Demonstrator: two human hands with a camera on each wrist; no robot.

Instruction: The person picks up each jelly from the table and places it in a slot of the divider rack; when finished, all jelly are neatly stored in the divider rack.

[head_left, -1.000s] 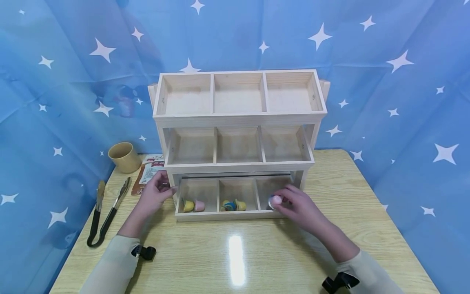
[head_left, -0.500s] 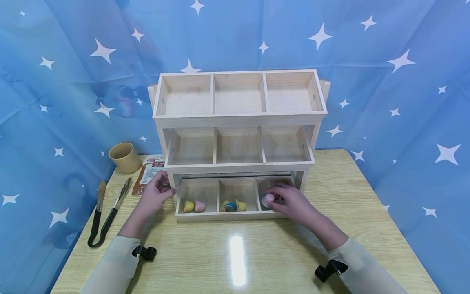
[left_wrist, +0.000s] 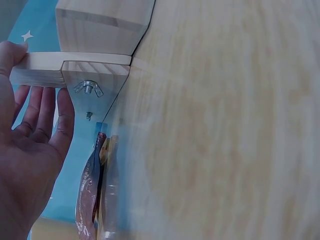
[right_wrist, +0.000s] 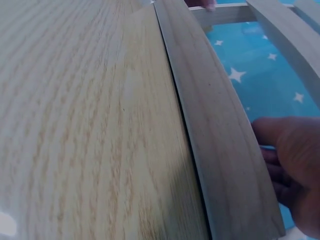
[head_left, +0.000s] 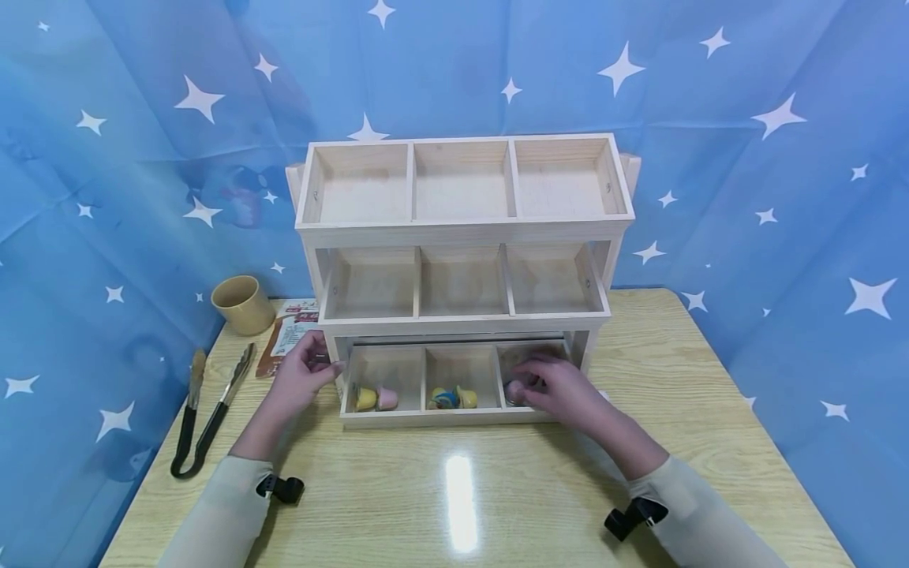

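A three-tier wooden rack (head_left: 465, 234) stands on the table, each tier split into three compartments. My left hand (head_left: 301, 377) grips a wooden strut (left_wrist: 42, 61) at its lower left side, thumb above and fingers below in the left wrist view. My right hand (head_left: 570, 396) reaches into the bottom right compartment, thumb and fingers around a small pink capsule (head_left: 514, 392), low near the front board. The right wrist view hides the capsule behind that board (right_wrist: 220, 130). A yellow capsule (head_left: 365, 398) and a pink one lie bottom left; yellow and blue ones (head_left: 465, 397) lie bottom middle.
At the left, black-handled metal tongs (head_left: 213, 418) lie on the table (head_left: 383, 505). Behind them stand a tan cup (head_left: 243, 306) and a flat red-brown packet (head_left: 287, 335). A blue star-patterned curtain (head_left: 454, 71) hangs behind the rack.
My right hand has moved left and lower into the bottom right compartment, taking the pink capsule down with it. The left hand stays at the rack's side.
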